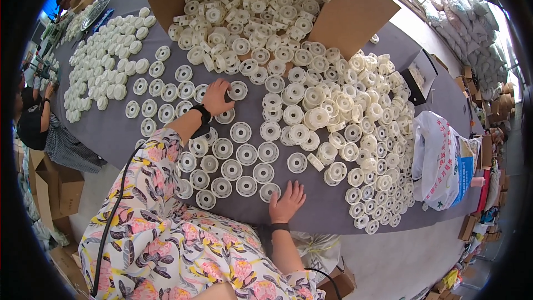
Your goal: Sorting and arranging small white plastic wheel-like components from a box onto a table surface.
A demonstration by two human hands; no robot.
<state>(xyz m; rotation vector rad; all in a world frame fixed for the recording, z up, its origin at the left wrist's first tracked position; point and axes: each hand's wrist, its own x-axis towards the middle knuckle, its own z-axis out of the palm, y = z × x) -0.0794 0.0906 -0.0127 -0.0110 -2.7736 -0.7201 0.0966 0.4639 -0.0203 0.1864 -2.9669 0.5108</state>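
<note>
My left hand (217, 99) is in the middle of the grey-covered table, thumb and fingers curled at the left edge of a round white plastic part (238, 90) with a hole in its centre. My right hand (287, 202) lies at the near edge with its fingers spread and nothing in them. Its fingertips are close to another round white part (270, 193). Between the hands, several similar parts (247, 154) lie flat in loose rows. More single parts (166, 113) are laid out left of my left hand.
An open cardboard box (377, 14) spills a heap of white parts (333, 103) rightward. Domed white pieces (105, 58) cover the table's left. A white plastic bag (436, 161) and a small black box (425, 72) stand at the right. A co-worker (41, 116) is at the far left.
</note>
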